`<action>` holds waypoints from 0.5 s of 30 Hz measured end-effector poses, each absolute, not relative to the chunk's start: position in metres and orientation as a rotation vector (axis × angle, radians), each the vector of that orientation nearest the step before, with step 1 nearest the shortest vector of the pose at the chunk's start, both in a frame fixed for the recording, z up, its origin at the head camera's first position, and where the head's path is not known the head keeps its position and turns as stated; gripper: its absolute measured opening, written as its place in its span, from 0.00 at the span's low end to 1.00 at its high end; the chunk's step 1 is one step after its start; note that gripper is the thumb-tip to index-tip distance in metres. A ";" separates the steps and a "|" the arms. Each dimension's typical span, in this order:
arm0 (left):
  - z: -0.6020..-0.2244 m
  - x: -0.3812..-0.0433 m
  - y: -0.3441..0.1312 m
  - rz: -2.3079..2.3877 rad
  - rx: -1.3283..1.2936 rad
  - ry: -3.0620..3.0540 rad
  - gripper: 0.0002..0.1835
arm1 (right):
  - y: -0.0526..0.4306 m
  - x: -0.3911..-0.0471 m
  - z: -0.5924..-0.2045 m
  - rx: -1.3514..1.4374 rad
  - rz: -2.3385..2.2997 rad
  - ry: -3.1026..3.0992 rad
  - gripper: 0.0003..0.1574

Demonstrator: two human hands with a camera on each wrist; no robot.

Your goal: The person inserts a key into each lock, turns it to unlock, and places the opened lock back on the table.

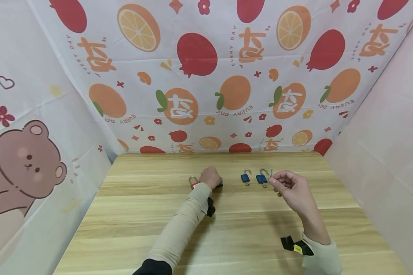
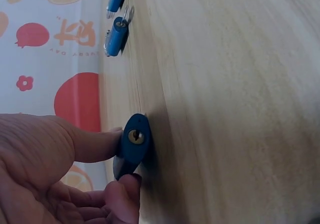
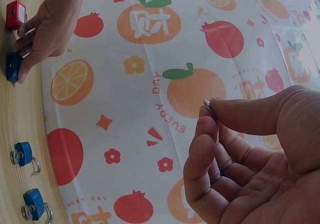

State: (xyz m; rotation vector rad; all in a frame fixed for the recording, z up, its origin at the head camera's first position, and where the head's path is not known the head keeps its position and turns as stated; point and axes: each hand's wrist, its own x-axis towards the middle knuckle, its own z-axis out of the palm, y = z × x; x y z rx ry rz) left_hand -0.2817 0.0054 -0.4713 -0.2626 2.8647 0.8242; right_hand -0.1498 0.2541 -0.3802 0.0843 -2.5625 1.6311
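Observation:
My left hand (image 1: 210, 177) pinches a blue padlock (image 2: 131, 154) between thumb and fingers, low over the wooden table. Its brass keyhole faces the left wrist camera, and my hand hides the shackle. To the right, my right hand (image 1: 294, 189) holds a small metal key (image 3: 207, 105) between thumb and index finger, above the table. Much of that key is covered by the fingertips. Between the hands lie two more blue padlocks (image 1: 245, 178), (image 1: 261, 178), their shackles swung open and a key in each. A red padlock (image 3: 16, 15) sits just left of my left hand.
The wood-grain table (image 1: 141, 214) meets a fruit-printed cloth (image 1: 227, 126) at its back edge. Pale cloth walls stand on both sides, the left one (image 1: 79, 152) printed with a bear.

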 end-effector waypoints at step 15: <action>-0.487 -0.290 0.002 0.898 -0.241 2.824 0.18 | 0.254 -0.151 -0.380 0.085 1.639 -2.560 0.15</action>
